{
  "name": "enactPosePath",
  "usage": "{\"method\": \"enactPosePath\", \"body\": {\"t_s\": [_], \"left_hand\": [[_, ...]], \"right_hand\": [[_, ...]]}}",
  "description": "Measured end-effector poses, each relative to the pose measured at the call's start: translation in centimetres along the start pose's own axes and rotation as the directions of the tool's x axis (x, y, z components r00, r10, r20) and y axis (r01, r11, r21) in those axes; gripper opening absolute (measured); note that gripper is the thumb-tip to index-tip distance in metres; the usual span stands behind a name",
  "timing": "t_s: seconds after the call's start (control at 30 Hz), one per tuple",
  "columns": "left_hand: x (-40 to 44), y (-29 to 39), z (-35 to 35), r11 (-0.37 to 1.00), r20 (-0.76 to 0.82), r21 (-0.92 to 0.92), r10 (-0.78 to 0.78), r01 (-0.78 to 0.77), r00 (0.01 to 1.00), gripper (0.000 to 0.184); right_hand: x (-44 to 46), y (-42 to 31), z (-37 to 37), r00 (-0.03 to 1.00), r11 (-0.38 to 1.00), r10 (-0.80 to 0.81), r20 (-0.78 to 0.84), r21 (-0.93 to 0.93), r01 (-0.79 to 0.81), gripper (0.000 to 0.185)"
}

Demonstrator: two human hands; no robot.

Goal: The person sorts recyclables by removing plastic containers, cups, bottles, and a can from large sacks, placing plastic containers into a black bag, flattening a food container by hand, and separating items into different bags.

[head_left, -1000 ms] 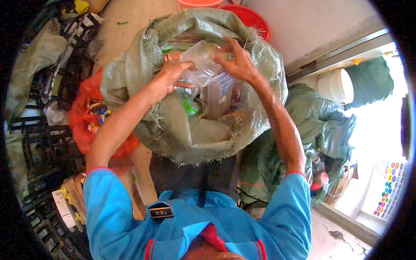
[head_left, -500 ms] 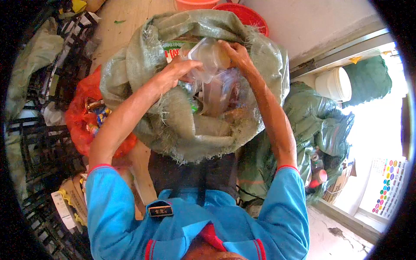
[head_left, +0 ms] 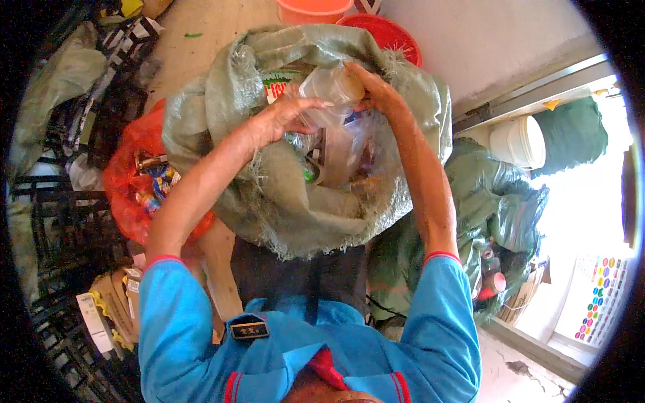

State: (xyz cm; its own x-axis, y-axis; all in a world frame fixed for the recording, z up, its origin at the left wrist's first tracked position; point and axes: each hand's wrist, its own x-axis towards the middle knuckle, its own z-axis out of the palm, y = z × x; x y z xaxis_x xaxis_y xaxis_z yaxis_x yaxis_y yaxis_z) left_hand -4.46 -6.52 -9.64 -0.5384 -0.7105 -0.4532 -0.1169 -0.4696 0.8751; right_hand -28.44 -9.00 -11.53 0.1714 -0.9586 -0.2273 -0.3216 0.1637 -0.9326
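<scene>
A clear plastic container is held between both hands over the mouth of a large woven greenish sack. My left hand grips its left side, with the thumb stretched across it. My right hand holds a round, cup-like part at its right end; whether that is a separate cup I cannot tell. Below the hands, inside the sack, lie more clear plastic containers, something green and a package with red and white print.
A red mesh bag of small wrappers and black crates stand at the left. Cardboard lies lower left. Red basins are behind the sack. Green bags and a white bucket are at the right.
Both hands stay on the clear container, which has turned so its round part faces my right hand. My right hand's fingers have closed onto it. The view has shifted slightly.
</scene>
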Motion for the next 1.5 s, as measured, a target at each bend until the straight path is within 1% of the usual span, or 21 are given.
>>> {"method": "enactPosePath", "body": {"t_s": [0.03, 0.1, 0.23, 0.33, 0.37, 0.47, 0.5, 0.57, 0.6, 0.67, 0.73, 0.8, 0.87, 0.9, 0.93, 1.0, 1.07, 1.2, 1.37, 1.43, 1.5], "left_hand": [[0.2, -0.1, 0.0, 1.0, -0.003, -0.002, 0.002, -0.002, 1.0, 0.042], [0.4, -0.4, -0.1, 1.0, -0.002, -0.017, 0.013, -0.013, 1.0, 0.045], [-0.4, 0.1, 0.1, 1.0, 0.013, -0.02, 0.011, -0.01, 1.0, 0.065], [-2.9, 2.5, 1.6, 0.999, 0.042, 0.001, 0.042, -0.042, 0.998, 0.066], [-3.8, 3.1, 2.2, 0.997, 0.051, 0.042, 0.065, -0.067, 0.997, 0.067], [-5.0, 3.5, 4.4, 0.976, 0.022, 0.073, 0.204, -0.205, 0.979, 0.07], [-6.4, 3.9, 5.6, 0.963, 0.008, 0.11, 0.246, -0.245, 0.969, 0.07], [-7.4, 3.6, 7.5, 0.883, 0.027, 0.152, 0.445, -0.443, 0.895, 0.069], [-7.6, 2.9, 7.9, 0.879, 0.022, 0.156, 0.453, -0.45, 0.891, 0.069], [-10.1, 2.2, 9.9, 0.876, 0.02, 0.19, 0.449, -0.444, 0.893, 0.074], [-12.6, 1.6, 11.7, 0.861, 0.0, 0.124, 0.497, -0.493, 0.868, 0.077], [-14.6, 0.5, 13.4, 0.778, 0.021, 0.216, 0.6, -0.589, 0.8, 0.082], [-14.0, -2.2, 14.5, 0.636, -0.068, 0.145, 0.771, -0.758, 0.634, 0.088], [-14.7, -3.3, 14.3, 0.509, -0.121, 0.481, 0.845, -0.714, 0.522, 0.101], [-16.3, -4.5, 13.9, 0.528, -0.238, 0.497, 0.846, -0.689, 0.477, 0.107], [-19.6, -6.9, 13.4, 0.577, -0.46, 0.507, 0.81, -0.641, 0.364, 0.12], [-25.5, -4.1, 12.8, 0.776, -0.307, 0.261, 0.631, -0.574, 0.713, 0.088], [-32.6, -5.6, 12.7, 0.771, -0.399, 0.177, 0.625, -0.612, 0.671, 0.08], [-43.4, -9.8, 11.9, 0.739, -0.72, 0.254, 0.575, -0.624, 0.389, 0.071], [-48.2, -11.3, 11.7, 0.75, -0.823, 0.298, 0.516, -0.59, 0.24, 0.067], [-53.0, -13.2, 12.2, 0.8, -0.901, 0.302, 0.418, -0.519, 0.119, 0.064]], "right_hand": [[-0.2, -0.6, 0.2, 1.0, 0.999, 0.003, 0.002, 0.047, -0.003, 0.062], [-0.6, -3.1, 1.1, 0.936, 0.895, 0.353, -0.005, 0.292, -0.336, 0.059], [1.4, 2.0, 0.3, 0.983, 0.952, 0.182, -0.033, 0.258, -0.168, 0.057], [2.2, 4.7, -2.0, 0.994, 0.988, 0.1, -0.044, -0.113, -0.105, 0.051], [0.1, 3.5, -2.2, 0.988, 0.956, -0.145, -0.054, -0.263, 0.126, 0.05], [-5.1, -0.7, -2.2, 0.953, 0.903, -0.301, -0.031, -0.331, 0.275, 0.065], [-6.4, -1.3, -2.2, 0.959, 0.922, -0.269, -0.093, -0.314, 0.228, 0.062], [-9.1, -4.1, -1.8, 0.988, 0.965, 0.087, -0.13, 0.256, -0.051, 0.057], [-10.6, -5.3, -1.5, 0.989, 0.967, 0.077, -0.129, 0.252, -0.042, 0.057], [-13.8, -7.4, -0.7, 0.938, 0.915, 0.3, -0.176, 0.331, -0.23, 0.055], [-17.0, -8.1, 0.6, 0.939, 0.926, 0.273, -0.207, 0.322, -0.199, 0.051], [-19.1, -6.0, 0.9, 0.927, 1.0, 0.028, -0.375, 0.007, -0.028, 0.05], [-19.9, -5.3, 0.8, 0.965, 0.971, 0.096, -0.245, 0.238, -0.036, 0.057], [-20.7, -6.8, 1.8, 0.978, 0.919, 0.154, -0.144, 0.384, -0.088, 0.061], [-21.9, -7.4, 2.5, 0.994, 0.955, -0.023, -0.105, 0.293, 0.053, 0.077], [-21.4, -9.9, 6.4, 0.996, 0.953, 0.021, -0.088, 0.303, 0.007, 0.066], [-21.3, -13.7, 9.4, 0.998, 0.97, -0.042, -0.044, 0.239, 0.051, 0.068], [-23.7, -18.0, 14.3, 0.985, 0.982, -0.168, -0.046, 0.076, 0.171, 0.076], [-24.5, -20.6, 25.0, 0.928, 0.982, -0.187, 0.322, 0.053, 0.18, 0.075], [-25.7, -21.7, 31.1, 0.808, 0.887, -0.436, 0.396, 0.04, 0.459, 0.074], [-31.4, -25.6, 36.9, 0.78, 0.924, -0.362, 0.511, 0.083, 0.374, 0.076]]}}
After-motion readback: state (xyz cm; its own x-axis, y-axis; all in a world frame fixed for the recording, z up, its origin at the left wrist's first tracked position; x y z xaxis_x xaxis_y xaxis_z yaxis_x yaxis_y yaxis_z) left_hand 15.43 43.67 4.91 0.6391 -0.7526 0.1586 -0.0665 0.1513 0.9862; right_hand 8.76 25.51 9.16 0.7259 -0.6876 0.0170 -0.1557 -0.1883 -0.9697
